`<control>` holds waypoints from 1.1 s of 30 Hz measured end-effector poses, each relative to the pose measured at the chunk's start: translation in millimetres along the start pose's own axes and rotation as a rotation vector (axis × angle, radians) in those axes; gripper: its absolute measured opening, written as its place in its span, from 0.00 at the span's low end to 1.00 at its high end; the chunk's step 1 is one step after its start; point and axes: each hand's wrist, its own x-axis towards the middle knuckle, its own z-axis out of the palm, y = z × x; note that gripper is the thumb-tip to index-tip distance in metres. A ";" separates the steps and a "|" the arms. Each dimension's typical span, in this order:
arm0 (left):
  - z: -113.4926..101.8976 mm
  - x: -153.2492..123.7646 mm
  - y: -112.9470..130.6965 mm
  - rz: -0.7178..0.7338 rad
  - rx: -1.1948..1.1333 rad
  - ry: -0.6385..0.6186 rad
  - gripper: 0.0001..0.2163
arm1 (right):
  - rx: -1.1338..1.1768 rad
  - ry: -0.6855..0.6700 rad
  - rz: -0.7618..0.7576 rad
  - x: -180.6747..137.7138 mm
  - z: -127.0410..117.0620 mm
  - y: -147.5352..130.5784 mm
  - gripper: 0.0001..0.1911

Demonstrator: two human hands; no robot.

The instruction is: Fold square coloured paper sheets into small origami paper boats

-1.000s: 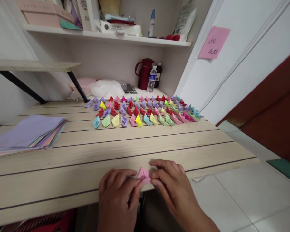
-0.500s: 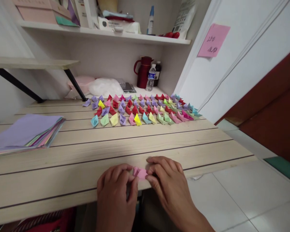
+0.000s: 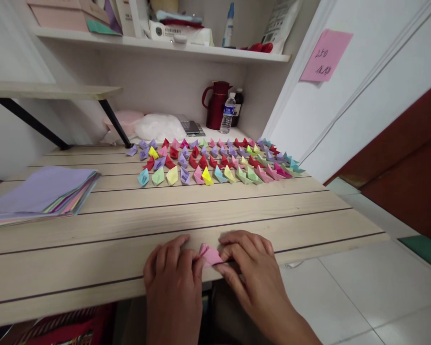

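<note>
A small pink folded paper piece point(image 3: 210, 254) sits at the front edge of the wooden table point(image 3: 165, 215), pinched from both sides. My left hand point(image 3: 172, 282) grips its left end with curled fingers. My right hand point(image 3: 249, 268) presses its right end, fingers closed over it. Most of the paper is hidden between my fingertips. Farther back, several rows of finished folded paper boats point(image 3: 215, 160) in purple, red, pink, green, yellow and teal stand on the table. A stack of coloured paper sheets point(image 3: 39, 194), purple on top, lies at the left.
At the back stand a dark red jug point(image 3: 215, 104), a water bottle point(image 3: 227, 113), a dark bottle, a white bag point(image 3: 160, 128) and a pink container point(image 3: 124, 122). A shelf point(image 3: 158, 45) above carries boxes and bottles. A pink note point(image 3: 325, 56) is stuck on the white door at right.
My fingers have shifted on the pink paper, turning and creasing it; both hands stay at the front edge. The view has tilted slightly.
</note>
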 end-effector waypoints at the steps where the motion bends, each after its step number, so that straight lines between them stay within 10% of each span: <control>1: 0.3 0.0 -0.1 -0.001 0.004 -0.003 0.02 | -0.020 0.015 0.015 0.8 1.9 0.0 0.04; 19: -6.6 12.0 17.9 -0.066 0.053 0.084 0.06 | -0.420 -0.046 0.009 19.2 13.7 -6.2 0.08; 26: -0.7 -10.4 -2.3 0.111 0.028 0.218 0.13 | -0.372 -0.064 -0.018 22.4 11.1 -6.0 0.07; 33: 0.1 -27.5 -15.3 0.148 0.009 0.050 0.15 | -0.182 -0.060 -0.009 7.6 7.8 -3.7 0.09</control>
